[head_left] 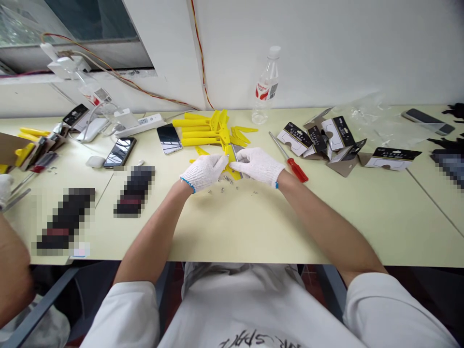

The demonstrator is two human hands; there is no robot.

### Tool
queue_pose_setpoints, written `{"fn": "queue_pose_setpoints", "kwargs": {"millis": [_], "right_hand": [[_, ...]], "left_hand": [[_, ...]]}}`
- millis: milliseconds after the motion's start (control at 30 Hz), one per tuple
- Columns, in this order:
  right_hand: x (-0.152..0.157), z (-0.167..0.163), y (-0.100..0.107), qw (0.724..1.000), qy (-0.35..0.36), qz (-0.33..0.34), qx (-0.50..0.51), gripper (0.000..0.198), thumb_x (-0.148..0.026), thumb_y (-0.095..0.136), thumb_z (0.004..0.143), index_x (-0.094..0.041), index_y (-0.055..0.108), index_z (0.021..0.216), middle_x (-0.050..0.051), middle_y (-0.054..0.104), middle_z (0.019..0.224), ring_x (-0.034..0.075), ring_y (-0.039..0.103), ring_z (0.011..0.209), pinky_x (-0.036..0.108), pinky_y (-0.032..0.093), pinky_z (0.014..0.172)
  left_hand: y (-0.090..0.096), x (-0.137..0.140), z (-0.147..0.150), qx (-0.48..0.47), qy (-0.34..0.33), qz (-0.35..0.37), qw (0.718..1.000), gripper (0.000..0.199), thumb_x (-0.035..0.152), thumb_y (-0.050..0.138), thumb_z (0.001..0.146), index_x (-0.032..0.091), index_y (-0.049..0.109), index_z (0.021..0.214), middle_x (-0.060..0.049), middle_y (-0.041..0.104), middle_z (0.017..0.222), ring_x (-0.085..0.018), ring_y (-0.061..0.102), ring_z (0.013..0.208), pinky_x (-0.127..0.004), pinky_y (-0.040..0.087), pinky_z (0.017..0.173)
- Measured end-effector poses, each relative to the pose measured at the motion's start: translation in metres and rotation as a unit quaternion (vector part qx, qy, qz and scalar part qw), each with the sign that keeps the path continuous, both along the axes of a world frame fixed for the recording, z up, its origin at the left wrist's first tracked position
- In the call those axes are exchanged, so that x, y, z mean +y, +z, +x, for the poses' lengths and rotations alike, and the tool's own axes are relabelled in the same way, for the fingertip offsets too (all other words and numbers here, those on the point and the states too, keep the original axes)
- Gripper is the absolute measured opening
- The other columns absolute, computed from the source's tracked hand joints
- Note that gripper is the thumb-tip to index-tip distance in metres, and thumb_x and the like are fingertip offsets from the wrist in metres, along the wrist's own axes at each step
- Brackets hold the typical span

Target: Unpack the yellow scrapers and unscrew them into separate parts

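Note:
Both my hands wear white knit gloves with blue cuffs and meet over the table's middle. My left hand (205, 170) is closed in a pinch at a yellow plastic piece; whatever small thing sits at its fingertips is too small to name. My right hand (259, 166) grips the same yellow plastic piece (235, 174), with a flat grey metal strip (234, 152) beside it. Just behind lie several yellow plastic handles (201, 136) with flared heads, stacked side by side, and loose flat yellow pieces (243, 135). Small metal screws or nuts (227, 179) are scattered below my fingers.
To the right lie a red-handled screwdriver (297, 169), black-and-white cardboard packages (337, 133) and clear plastic film (380, 121). A bottle (266, 89) stands behind. Phones (119, 152) and a power strip (141, 124) are on the left, where another person's arm (12, 266) shows.

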State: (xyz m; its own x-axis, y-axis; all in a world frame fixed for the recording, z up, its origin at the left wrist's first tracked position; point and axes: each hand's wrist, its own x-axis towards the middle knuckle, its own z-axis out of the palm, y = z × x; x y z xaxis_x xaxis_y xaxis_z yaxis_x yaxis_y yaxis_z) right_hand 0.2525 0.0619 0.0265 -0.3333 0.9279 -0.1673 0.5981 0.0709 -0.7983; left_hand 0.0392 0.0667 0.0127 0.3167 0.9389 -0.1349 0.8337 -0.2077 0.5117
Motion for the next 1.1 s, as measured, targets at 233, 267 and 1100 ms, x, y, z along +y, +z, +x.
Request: {"fn": "queue_pose_setpoints", "kwargs": {"millis": [233, 267, 1100], "right_hand": [[0.005, 0.0, -0.005, 0.998, -0.03, -0.013, 0.051, 0.036, -0.021, 0.076, 0.109, -0.019, 0.059, 0.078, -0.003, 0.068, 0.068, 0.009, 0.056, 0.073, 0.022, 0.04, 0.066], [0.007, 0.001, -0.006, 0.997, -0.038, -0.013, 0.061, 0.037, -0.021, 0.075, 0.11, -0.02, 0.058, 0.077, -0.004, 0.066, 0.067, 0.009, 0.056, 0.072, 0.022, 0.04, 0.066], [0.007, 0.01, 0.0, 0.977, -0.03, -0.088, 0.189, 0.053, -0.071, 0.072, 0.109, -0.022, 0.067, 0.09, 0.005, 0.072, 0.074, 0.014, 0.057, 0.056, 0.026, 0.047, 0.054]], "left_hand": [[0.001, -0.006, 0.002, -0.021, 0.03, 0.045, 0.998, 0.04, 0.044, 0.045, 0.113, 0.022, 0.077, 0.119, -0.005, 0.078, 0.089, -0.023, 0.071, 0.078, -0.034, 0.05, 0.073], [0.002, -0.008, 0.003, -0.02, 0.033, 0.077, 0.996, 0.041, 0.041, 0.048, 0.112, 0.022, 0.075, 0.137, -0.005, 0.082, 0.101, -0.023, 0.075, 0.089, -0.034, 0.054, 0.081], [-0.016, -0.013, 0.022, 0.168, 0.035, 0.265, 0.949, 0.047, 0.024, 0.055, 0.114, 0.029, 0.075, 0.156, -0.013, 0.08, 0.135, -0.03, 0.076, 0.119, -0.04, 0.06, 0.094]]}}
